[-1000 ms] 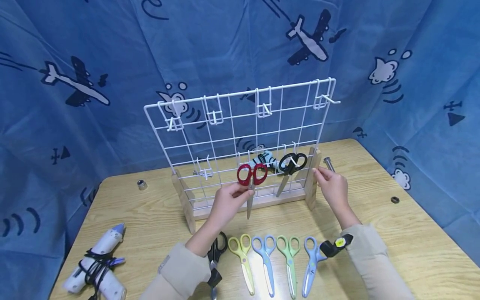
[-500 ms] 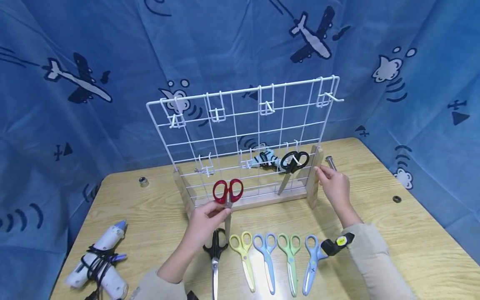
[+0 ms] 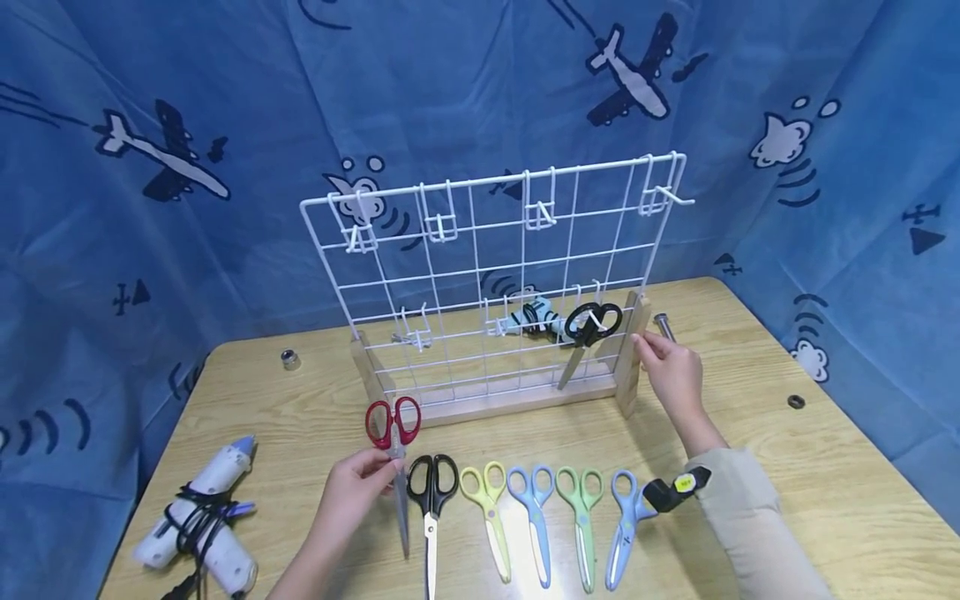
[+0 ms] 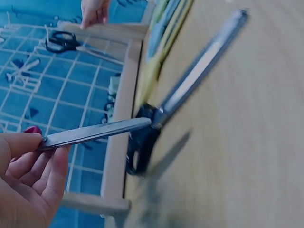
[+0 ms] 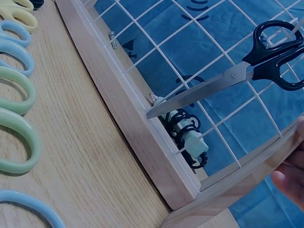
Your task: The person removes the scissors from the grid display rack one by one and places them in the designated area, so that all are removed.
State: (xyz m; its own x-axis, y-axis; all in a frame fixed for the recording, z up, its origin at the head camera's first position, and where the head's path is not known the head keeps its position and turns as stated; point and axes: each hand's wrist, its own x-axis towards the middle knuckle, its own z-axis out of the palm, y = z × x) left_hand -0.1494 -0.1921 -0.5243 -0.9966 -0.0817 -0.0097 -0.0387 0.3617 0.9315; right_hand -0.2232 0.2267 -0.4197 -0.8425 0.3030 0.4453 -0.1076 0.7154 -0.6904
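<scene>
My left hand (image 3: 351, 493) pinches red-handled scissors (image 3: 402, 517) by the blades just below the handles, points down. They hang above the table, left of black-handled scissors (image 3: 431, 498) lying there; in the left wrist view the held blades (image 4: 95, 134) cross in front of that black pair. My right hand (image 3: 675, 379) grips the right wooden post (image 3: 628, 379) of a white wire grid rack (image 3: 480, 272) between thumb and fingers. Near that post, other black-handled scissors (image 3: 588, 335) hang by a handle loop on a lower hook, blades slanting down left.
Right of the lying black pair are yellow scissors (image 3: 491, 517), blue scissors (image 3: 535, 508), green scissors (image 3: 581, 508) and another blue pair (image 3: 624, 525). A cord-wrapped white glue gun (image 3: 206, 512) lies left. Behind the rack is a light-blue cord-wrapped tool (image 3: 536, 315). A bolt (image 3: 663, 327) lies right.
My left hand has carried the red-handled scissors from in front of the rack down and left, beside the lying black pair. My right hand stays on the post.
</scene>
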